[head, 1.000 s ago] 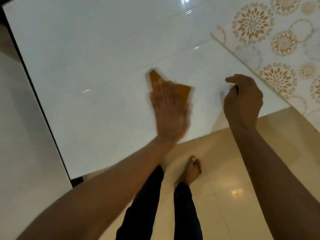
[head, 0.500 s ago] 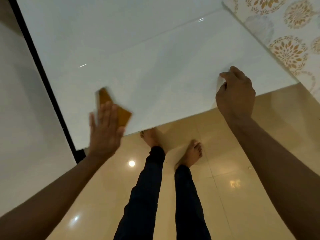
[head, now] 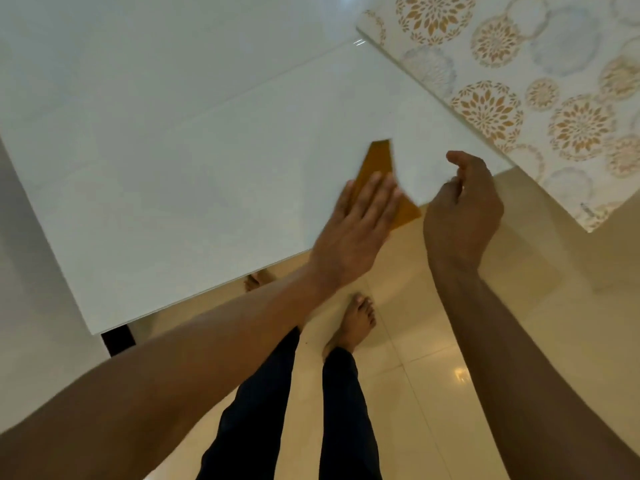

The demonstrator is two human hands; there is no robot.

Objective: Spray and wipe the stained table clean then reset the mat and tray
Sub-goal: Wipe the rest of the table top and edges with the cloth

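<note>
White glossy worktop [head: 207, 174] across the upper part of the view, seen from above. Left hand [head: 356, 230] flat and spread, fingers [head: 375, 194] together, pressed on an orange cloth [head: 379, 161] near the front edge of the worktop. Cloth folded, 1 pointed end sticking out beyond the fingertips, another corner [head: 410, 213] showing at the right of the hand, just at the edge. Right hand [head: 462, 209] just beside the cloth, loosely curled, fingers bent and slightly apart, holding nothing visible; cannot tell if touching the worktop edge. Patterned mat [head: 519, 98] with gold and grey round flowers at the far right, lying over the right corner of the worktop and hanging past it. Below, shiny beige floor tiles [head: 485, 341], 2 legs in dark trousers [head: 339, 410], 1 bare foot [head: 356, 320] in full view, the other half hidden under the worktop. Dark table leg [head: 116, 339] at the lower left corner. No stain clearly visible on the surface.
</note>
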